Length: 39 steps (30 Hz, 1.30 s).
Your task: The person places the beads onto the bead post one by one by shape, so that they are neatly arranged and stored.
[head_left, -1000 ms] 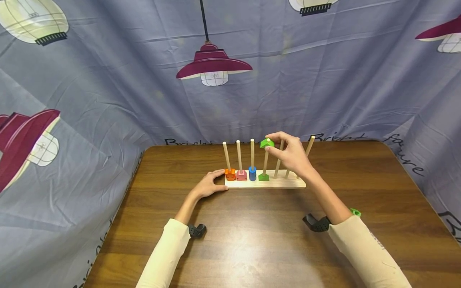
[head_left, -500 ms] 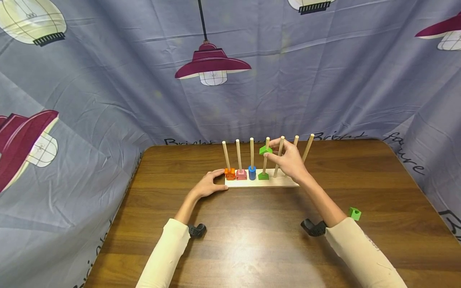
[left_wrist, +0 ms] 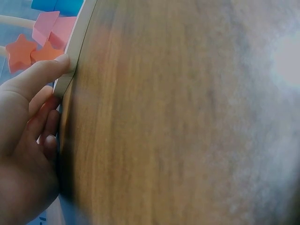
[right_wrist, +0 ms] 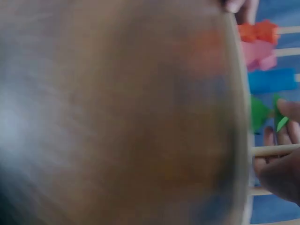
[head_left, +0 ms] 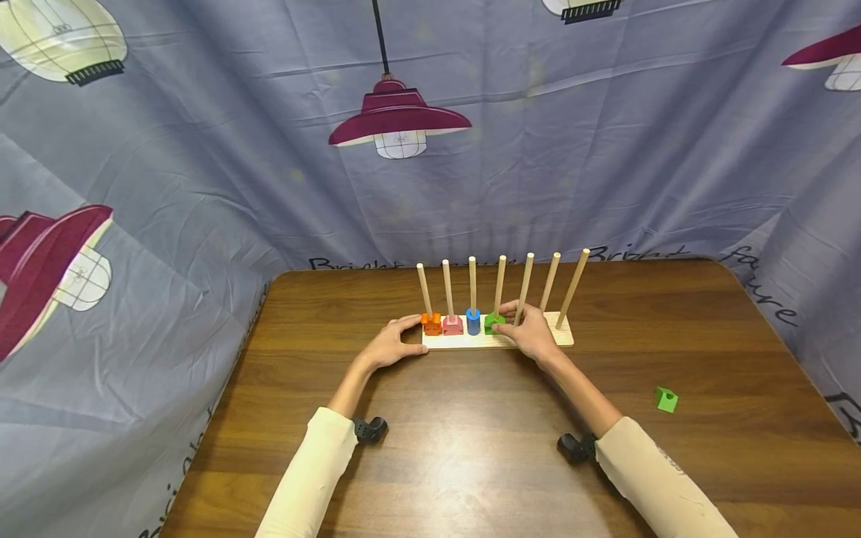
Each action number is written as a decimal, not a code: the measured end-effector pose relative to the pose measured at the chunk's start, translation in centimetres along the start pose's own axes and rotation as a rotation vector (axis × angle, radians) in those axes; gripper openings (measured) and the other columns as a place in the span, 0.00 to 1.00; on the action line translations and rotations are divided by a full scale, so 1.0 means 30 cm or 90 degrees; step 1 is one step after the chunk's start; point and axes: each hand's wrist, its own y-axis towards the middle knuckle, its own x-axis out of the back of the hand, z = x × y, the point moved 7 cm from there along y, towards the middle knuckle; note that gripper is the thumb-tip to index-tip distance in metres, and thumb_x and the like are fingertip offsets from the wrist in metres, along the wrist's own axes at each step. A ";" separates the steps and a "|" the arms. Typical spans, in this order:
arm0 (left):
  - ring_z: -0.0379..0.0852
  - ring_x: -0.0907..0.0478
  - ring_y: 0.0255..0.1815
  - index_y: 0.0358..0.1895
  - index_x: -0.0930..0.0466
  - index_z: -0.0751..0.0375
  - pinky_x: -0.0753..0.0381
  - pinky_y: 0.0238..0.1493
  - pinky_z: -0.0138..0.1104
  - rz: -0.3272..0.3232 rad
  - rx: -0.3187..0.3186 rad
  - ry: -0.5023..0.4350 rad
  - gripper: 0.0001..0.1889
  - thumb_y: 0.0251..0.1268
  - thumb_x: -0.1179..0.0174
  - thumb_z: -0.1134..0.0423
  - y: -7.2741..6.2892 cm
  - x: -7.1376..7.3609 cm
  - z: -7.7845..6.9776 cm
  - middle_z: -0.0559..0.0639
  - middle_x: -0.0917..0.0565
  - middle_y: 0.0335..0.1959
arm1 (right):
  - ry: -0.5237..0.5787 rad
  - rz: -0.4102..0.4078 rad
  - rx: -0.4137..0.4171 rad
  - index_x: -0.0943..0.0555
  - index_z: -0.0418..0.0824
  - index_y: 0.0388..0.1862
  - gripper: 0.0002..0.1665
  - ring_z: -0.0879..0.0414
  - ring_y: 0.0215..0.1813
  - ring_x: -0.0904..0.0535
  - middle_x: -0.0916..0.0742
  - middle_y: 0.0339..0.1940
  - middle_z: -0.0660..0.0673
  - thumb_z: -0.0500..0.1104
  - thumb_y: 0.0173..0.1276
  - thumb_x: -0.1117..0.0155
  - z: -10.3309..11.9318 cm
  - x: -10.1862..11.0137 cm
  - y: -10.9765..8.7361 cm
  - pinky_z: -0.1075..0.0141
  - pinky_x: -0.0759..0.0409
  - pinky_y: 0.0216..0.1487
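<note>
A pale wooden peg board (head_left: 471, 342) with several upright pegs lies on the table. My left hand (head_left: 389, 345) holds its left end, thumb (left_wrist: 58, 64) on the front edge and fingers at the far side. From the left, the pegs carry orange star blocks (head_left: 431, 324), pink blocks (head_left: 453, 326) and blue cylinders (head_left: 473, 322). My right hand (head_left: 534, 333) pinches a green triangular block (right_wrist: 280, 115) threaded low on the fourth peg (head_left: 500, 284). Just under it, another green triangular block (right_wrist: 258, 113) sits at that peg's base. Three bare pegs stand further right.
A loose green block (head_left: 667, 400) with a hole lies on the brown wooden table (head_left: 444, 433), right of my right forearm. A grey-blue curtain (head_left: 430, 202) with printed lamps hangs behind and beside the table. Black bands are on both wrists.
My right hand has lowered the green triangular block from the top of the fourth peg to near its base. The left hand has stayed at the board's left end.
</note>
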 end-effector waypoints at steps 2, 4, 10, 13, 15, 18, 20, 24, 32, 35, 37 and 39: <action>0.59 0.42 0.74 0.73 0.32 0.65 0.42 0.72 0.51 0.002 -0.003 -0.002 0.39 0.59 0.29 0.57 0.002 -0.002 -0.002 0.59 0.33 0.74 | 0.001 0.001 -0.014 0.23 0.30 0.53 0.20 0.37 0.59 0.25 0.20 0.55 0.32 0.32 0.64 0.30 -0.028 -0.007 -0.002 0.50 0.25 0.56; 0.59 0.42 0.74 0.73 0.32 0.65 0.42 0.71 0.51 0.000 -0.003 -0.004 0.39 0.58 0.28 0.57 0.003 -0.002 -0.001 0.59 0.33 0.73 | 0.003 0.002 -0.013 0.23 0.29 0.54 0.20 0.37 0.60 0.26 0.19 0.55 0.31 0.32 0.63 0.31 -0.036 -0.010 -0.003 0.50 0.26 0.56; 0.59 0.42 0.74 0.73 0.32 0.64 0.42 0.71 0.51 -0.002 0.000 -0.008 0.39 0.59 0.28 0.57 0.002 -0.001 0.005 0.58 0.33 0.73 | 0.011 0.021 -0.014 0.23 0.29 0.55 0.20 0.35 0.61 0.26 0.19 0.56 0.30 0.31 0.64 0.33 -0.031 -0.010 -0.004 0.50 0.25 0.54; 0.58 0.42 0.74 0.73 0.32 0.64 0.42 0.72 0.51 0.000 0.002 -0.009 0.39 0.59 0.29 0.57 0.002 0.000 0.004 0.58 0.33 0.74 | 0.006 0.021 -0.015 0.23 0.29 0.56 0.21 0.36 0.61 0.25 0.18 0.56 0.30 0.30 0.64 0.33 -0.026 -0.007 -0.005 0.51 0.26 0.54; 0.58 0.42 0.74 0.73 0.32 0.64 0.42 0.72 0.51 0.000 0.004 -0.008 0.39 0.59 0.29 0.57 0.001 0.001 0.003 0.58 0.33 0.74 | 0.003 0.023 -0.009 0.23 0.29 0.57 0.22 0.36 0.61 0.25 0.18 0.57 0.29 0.29 0.64 0.33 -0.026 -0.006 -0.006 0.50 0.26 0.57; 0.58 0.42 0.74 0.73 0.32 0.65 0.42 0.72 0.51 -0.001 0.004 -0.010 0.39 0.59 0.29 0.58 0.001 0.002 0.002 0.58 0.33 0.74 | 0.019 0.027 -0.007 0.25 0.28 0.63 0.27 0.35 0.65 0.27 0.20 0.61 0.29 0.29 0.64 0.34 -0.032 0.000 -0.016 0.49 0.30 0.65; 0.59 0.42 0.74 0.73 0.32 0.65 0.42 0.72 0.51 -0.002 0.003 -0.008 0.39 0.59 0.29 0.57 0.001 0.001 0.001 0.58 0.33 0.74 | 0.036 0.033 -0.009 0.29 0.26 0.67 0.31 0.34 0.69 0.31 0.24 0.65 0.27 0.29 0.66 0.35 -0.035 0.011 -0.034 0.48 0.34 0.69; 0.59 0.42 0.74 0.73 0.32 0.65 0.42 0.72 0.51 -0.002 0.001 -0.002 0.39 0.59 0.29 0.57 -0.001 0.000 0.000 0.58 0.33 0.74 | 0.055 0.038 -0.002 0.36 0.22 0.71 0.34 0.34 0.71 0.34 0.28 0.68 0.25 0.32 0.70 0.36 -0.025 0.065 -0.104 0.55 0.34 0.69; 0.58 0.42 0.73 0.73 0.33 0.66 0.43 0.72 0.51 0.000 -0.002 -0.003 0.39 0.59 0.29 0.58 -0.001 -0.004 -0.001 0.59 0.34 0.74 | -0.076 -0.044 0.045 0.24 0.30 0.65 0.27 0.41 0.64 0.24 0.20 0.63 0.32 0.42 0.72 0.34 0.003 0.329 -0.306 0.81 0.29 0.51; 0.58 0.42 0.74 0.73 0.33 0.65 0.43 0.72 0.50 0.002 0.000 -0.004 0.39 0.59 0.29 0.58 -0.001 -0.004 0.001 0.59 0.34 0.74 | -0.156 -0.095 0.045 0.22 0.33 0.62 0.25 0.58 0.57 0.20 0.17 0.59 0.36 0.44 0.72 0.33 -0.008 0.443 -0.391 0.83 0.28 0.47; 0.59 0.42 0.74 0.73 0.33 0.66 0.43 0.72 0.51 0.001 0.000 -0.005 0.39 0.59 0.29 0.58 -0.002 -0.002 -0.001 0.59 0.34 0.74 | -0.180 -0.137 0.023 0.21 0.34 0.62 0.25 0.71 0.52 0.22 0.15 0.54 0.50 0.45 0.71 0.33 -0.030 0.517 -0.448 0.83 0.28 0.44; 0.59 0.41 0.73 0.72 0.32 0.65 0.42 0.72 0.51 -0.002 0.000 -0.007 0.39 0.59 0.29 0.58 -0.003 0.001 -0.002 0.59 0.33 0.73 | -0.174 -0.179 -0.009 0.21 0.36 0.62 0.24 0.78 0.47 0.25 0.16 0.49 0.62 0.46 0.71 0.32 -0.061 0.586 -0.504 0.83 0.28 0.41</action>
